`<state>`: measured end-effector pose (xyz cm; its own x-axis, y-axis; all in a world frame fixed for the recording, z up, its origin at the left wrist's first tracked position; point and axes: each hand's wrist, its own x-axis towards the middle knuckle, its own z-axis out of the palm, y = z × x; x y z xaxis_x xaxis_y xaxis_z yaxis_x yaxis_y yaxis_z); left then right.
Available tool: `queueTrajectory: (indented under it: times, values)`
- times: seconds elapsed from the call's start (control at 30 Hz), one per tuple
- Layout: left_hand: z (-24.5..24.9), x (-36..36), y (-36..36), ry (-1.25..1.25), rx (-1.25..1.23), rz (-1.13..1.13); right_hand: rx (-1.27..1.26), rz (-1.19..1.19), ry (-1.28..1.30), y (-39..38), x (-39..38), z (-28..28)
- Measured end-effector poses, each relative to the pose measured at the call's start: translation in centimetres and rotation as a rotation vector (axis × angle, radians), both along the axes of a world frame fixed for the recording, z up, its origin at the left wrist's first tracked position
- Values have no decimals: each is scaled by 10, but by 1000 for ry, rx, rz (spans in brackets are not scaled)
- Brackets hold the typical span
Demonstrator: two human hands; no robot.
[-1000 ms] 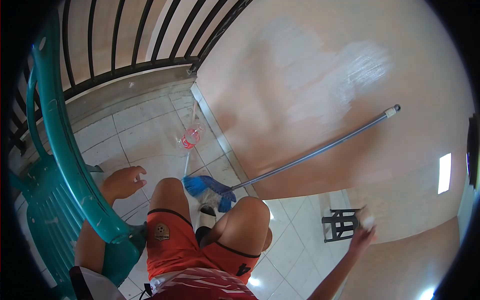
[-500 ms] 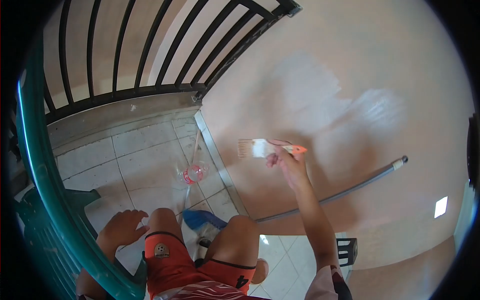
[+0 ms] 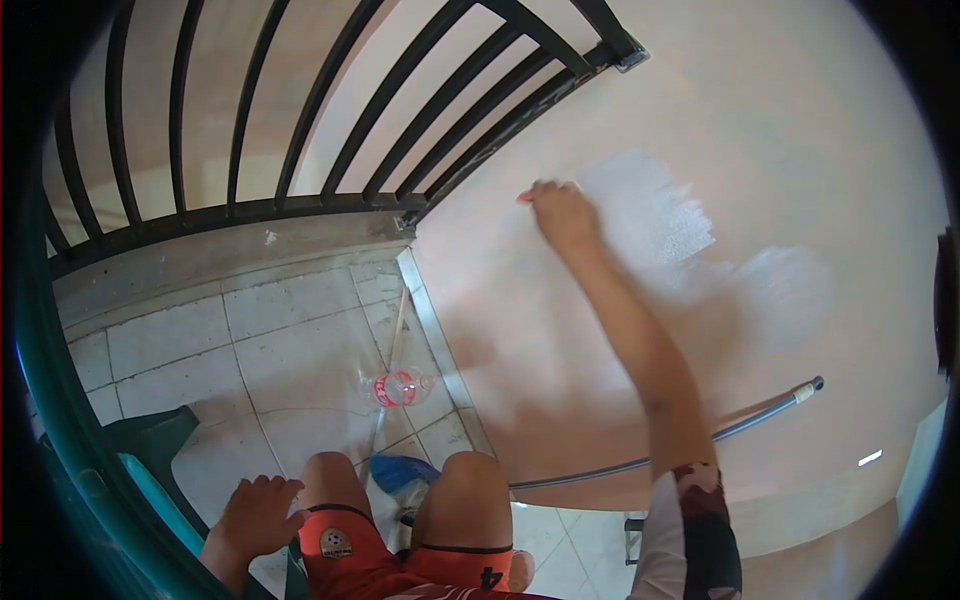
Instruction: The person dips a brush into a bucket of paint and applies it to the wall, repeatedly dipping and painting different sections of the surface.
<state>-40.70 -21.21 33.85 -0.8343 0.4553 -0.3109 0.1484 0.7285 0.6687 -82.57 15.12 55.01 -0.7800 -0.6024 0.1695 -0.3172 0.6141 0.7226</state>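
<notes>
My right hand is raised against the pinkish wall, its fingers closed on a paintbrush. Only the orange handle end shows; the bristles are hidden behind the hand. Just right of the hand, a patch of white paint spreads over the wall, with a fainter white smear lower right. My left hand hovers beside my left knee, fingers loosely apart and holding nothing.
A black metal railing runs along the upper left. On the tiled floor lie a clear plastic bottle with a red label and a blue broom head. A green plastic chair stands at left. A grey hose sticks out along the wall.
My right hand has moved up the wall with the paintbrush and turned, so the bristles no longer show. My left hand has moved slightly down in view. The view has shifted a little.
</notes>
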Motion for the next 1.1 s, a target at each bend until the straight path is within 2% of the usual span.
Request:
queueTrajectory:
  times: [0.03, 0.17, 0.2, 0.27, 0.33, 0.37, 0.4, 0.43, 0.5, 0.53, 0.6, 0.63, 0.7, 0.77, 0.83, 0.9, 0.93, 1.0, 1.07, 1.1]
  values:
    - [-2, 0, 1, -3, 4, -9, 100, -24, -21, 6, -6, -32]
    - [-8, 3, 0, 10, 3, -18, -257, 12, -283, 11, -25, -161]
    - [-5, 2, 0, -2, -8, -23, -265, 16, -279, 3, -31, -163]
    - [-5, 1, 0, 9, -6, -30, -493, -140, -297, -5, -41, -156]
    - [-4, 3, 0, 8, 3, -45, -617, -142, -231, 10, -54, -106]
    - [-4, 3, -1, 14, -7, -51, -506, -243, -145, 8, -49, -60]
    - [-5, 3, -1, 23, -14, -51, -523, -58, -90, 48, -74, -37]
    - [-5, 2, -2, 22, -8, -45, -463, -30, -59, 62, -84, -4]
    - [-4, 3, -2, 18, -17, -68, -597, -121, 11, 35, -57, 60]
    - [-3, 3, -1, 15, -6, -67, -586, -120, 8, 19, -45, 80]
    - [-3, 1, -1, -36, 4, -57, -406, 84, 188, 2, -25, 97]
    - [-3, 0, -1, -36, 2, -64, -407, 76, 190, 6, -24, 88]
    - [-4, 2, -2, 8, 7, -66, -218, 200, 145, 17, -26, 48]
    - [-6, 4, -1, 9, 10, -58, 39, -20, 35, 33, -24, -26]
    - [-6, 4, -1, 14, 6, -49, -80, 185, -233, 34, -7, -87]
    - [-2, 1, -2, -46, -19, -71, -322, 186, -332, 37, -9, -161]
    - [-2, 2, -2, 4, -15, -63, -337, 196, -325, 34, -11, -166]
    - [1, 1, -3, 32, -20, -64, -540, 3, -211, 32, -10, -164]
    - [4, 1, -1, 46, 8, -90, -478, -55, -105, 51, -17, -112]
    - [7, 0, -1, -3, 7, -73, -469, -3, -69, 66, -23, -79]
